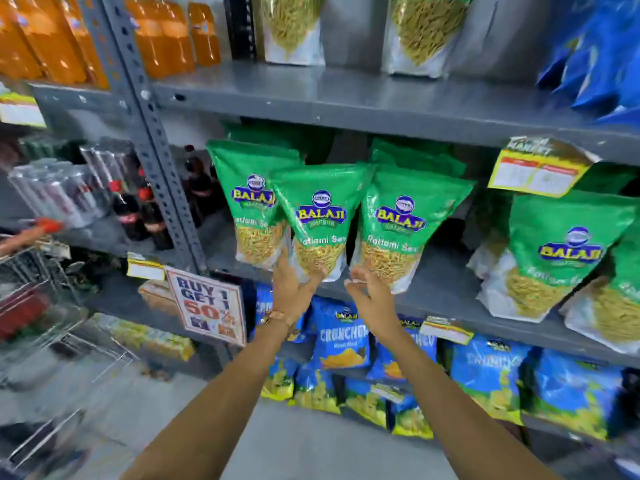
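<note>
Mid-straightening, it seemed: the left grip clasped the base of the middle green pouch standing on the shelf, the right grip hovered open beside it — likely it next needed seating upright, gently.

Fingertips of the left hand are hidden behind the middle green foil snack pouch. The wire shopping trolley is blurred and cut off at the left edge. Yellow paper shelf labels are illegible.
</note>
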`<move>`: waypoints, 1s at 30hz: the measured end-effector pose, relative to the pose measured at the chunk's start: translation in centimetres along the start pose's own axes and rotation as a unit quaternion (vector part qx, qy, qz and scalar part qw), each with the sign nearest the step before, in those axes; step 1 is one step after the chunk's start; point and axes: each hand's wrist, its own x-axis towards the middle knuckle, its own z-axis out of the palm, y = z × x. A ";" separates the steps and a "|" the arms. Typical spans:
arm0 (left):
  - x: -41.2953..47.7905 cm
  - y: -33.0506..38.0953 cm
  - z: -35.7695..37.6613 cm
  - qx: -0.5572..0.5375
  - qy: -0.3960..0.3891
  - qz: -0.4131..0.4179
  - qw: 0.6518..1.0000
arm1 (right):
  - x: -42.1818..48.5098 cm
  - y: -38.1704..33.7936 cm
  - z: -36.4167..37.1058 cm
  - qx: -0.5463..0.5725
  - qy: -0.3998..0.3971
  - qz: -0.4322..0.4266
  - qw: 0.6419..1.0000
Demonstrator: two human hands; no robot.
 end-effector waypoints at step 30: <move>-1.1 1.4 -6.4 -0.050 0.028 0.051 0.997 | -1.3 -4.6 5.0 0.122 0.066 0.037 0.990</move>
